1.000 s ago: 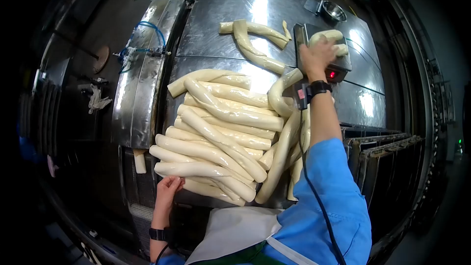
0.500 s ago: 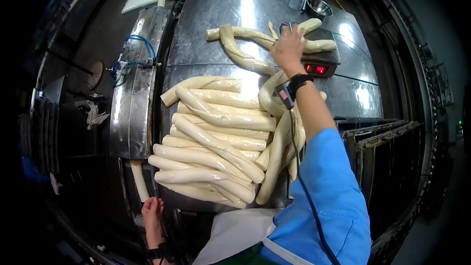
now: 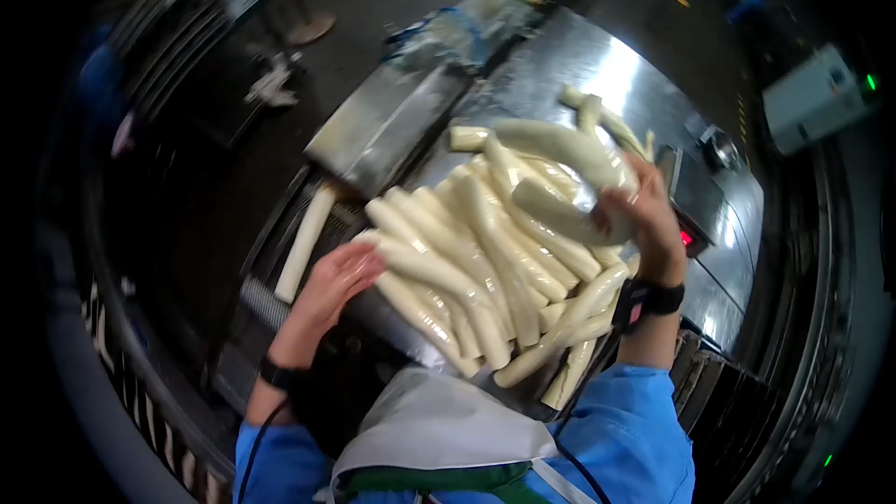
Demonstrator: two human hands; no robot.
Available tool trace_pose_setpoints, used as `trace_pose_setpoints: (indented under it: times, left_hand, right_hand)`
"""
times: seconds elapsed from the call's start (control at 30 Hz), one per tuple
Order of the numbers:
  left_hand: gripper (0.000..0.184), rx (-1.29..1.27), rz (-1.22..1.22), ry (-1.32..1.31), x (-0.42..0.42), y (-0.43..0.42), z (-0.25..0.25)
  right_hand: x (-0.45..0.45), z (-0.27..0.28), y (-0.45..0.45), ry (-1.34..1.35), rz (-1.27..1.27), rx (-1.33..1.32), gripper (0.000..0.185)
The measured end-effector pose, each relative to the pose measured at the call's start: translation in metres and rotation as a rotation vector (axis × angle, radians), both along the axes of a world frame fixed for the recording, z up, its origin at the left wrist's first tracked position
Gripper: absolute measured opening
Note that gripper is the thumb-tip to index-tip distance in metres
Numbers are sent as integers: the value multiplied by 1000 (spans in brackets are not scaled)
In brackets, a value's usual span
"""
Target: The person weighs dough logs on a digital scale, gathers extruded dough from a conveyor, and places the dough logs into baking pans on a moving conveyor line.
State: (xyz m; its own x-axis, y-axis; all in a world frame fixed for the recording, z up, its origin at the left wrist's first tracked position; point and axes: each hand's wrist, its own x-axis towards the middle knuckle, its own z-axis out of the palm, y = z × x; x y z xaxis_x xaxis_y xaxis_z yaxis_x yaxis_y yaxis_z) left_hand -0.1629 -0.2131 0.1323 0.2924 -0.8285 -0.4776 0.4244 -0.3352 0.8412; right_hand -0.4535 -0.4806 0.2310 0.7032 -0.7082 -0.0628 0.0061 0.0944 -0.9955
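Food workshop: dough (image 3: 429,267), steel table (image 3: 534,77)

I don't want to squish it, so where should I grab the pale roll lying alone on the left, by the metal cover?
Probably around its middle, from above, with the left hand. The pale roll is long and narrow, so a middle hold should balance it. It lies apart from the pile, with nothing covering its middle; its far end is close to the metal cover.

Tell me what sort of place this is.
Probably a food-production floor, perhaps a bakery: thick, pale ropes of what looks like dough lie piled on a metal table, a box with a red display, likely a scale, sits there too, and a metal-covered machine stands alongside.
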Motion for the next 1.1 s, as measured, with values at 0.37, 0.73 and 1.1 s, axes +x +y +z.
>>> trace_pose_setpoints:
  times: [0.37, 0.73, 1.1]
  left_hand:
    - [24, -457, 722, -40, 26, 154, 45]
    - [31, -352, 129, -1060, 32, 258, 60]
    - [26, -481, 246, -1100, 17, 249, 50]
  right_hand:
    - [183, -75, 259, 258, 941, -646, 44]
    - [257, 7, 373, -472, 704, -1296, 23]
    - [241, -21, 379, -477, 480, -1320, 25]
